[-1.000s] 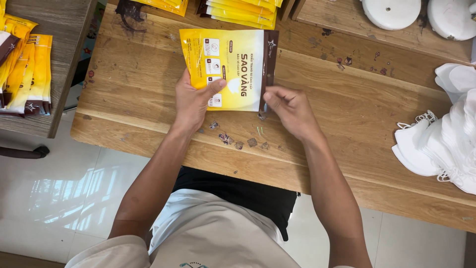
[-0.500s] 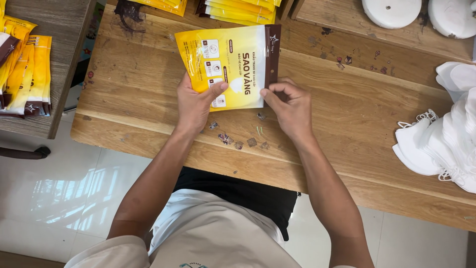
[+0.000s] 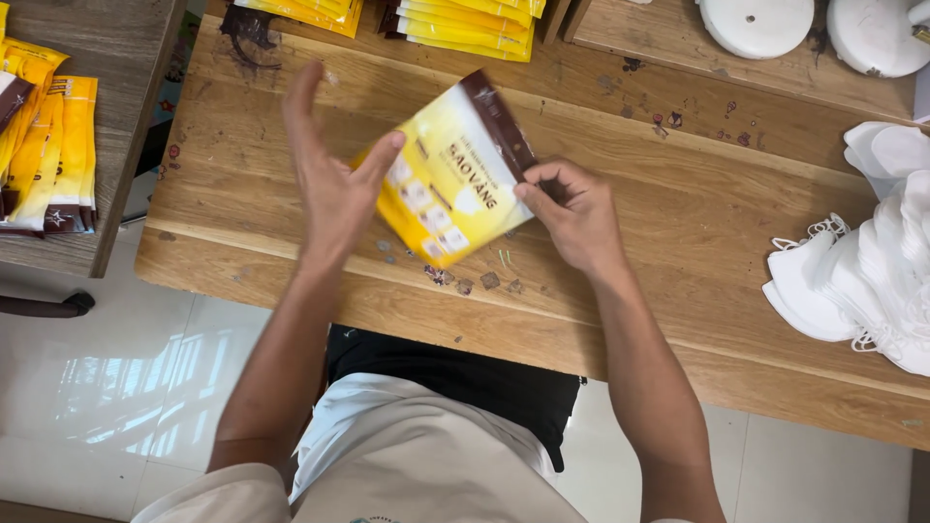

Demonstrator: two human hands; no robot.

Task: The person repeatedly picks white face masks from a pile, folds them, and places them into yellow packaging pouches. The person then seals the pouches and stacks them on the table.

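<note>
The right hand [image 3: 573, 215] pinches the brown edge of a yellow and white pouch [image 3: 451, 176] between thumb and fingers and holds it tilted above the wooden table [image 3: 678, 242]. The left hand [image 3: 329, 179] is open, its fingers spread, thumb touching the pouch's left side. White face masks [image 3: 862, 281] lie at the right, well apart.

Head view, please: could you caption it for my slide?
Right hand pinches a yellow pouch over a wooden table; left hand open beside it.

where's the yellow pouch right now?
Head view, centre: the yellow pouch is tilted above the wooden table, pinched at its brown edge by the right hand, with the open left hand at its left side.
</note>
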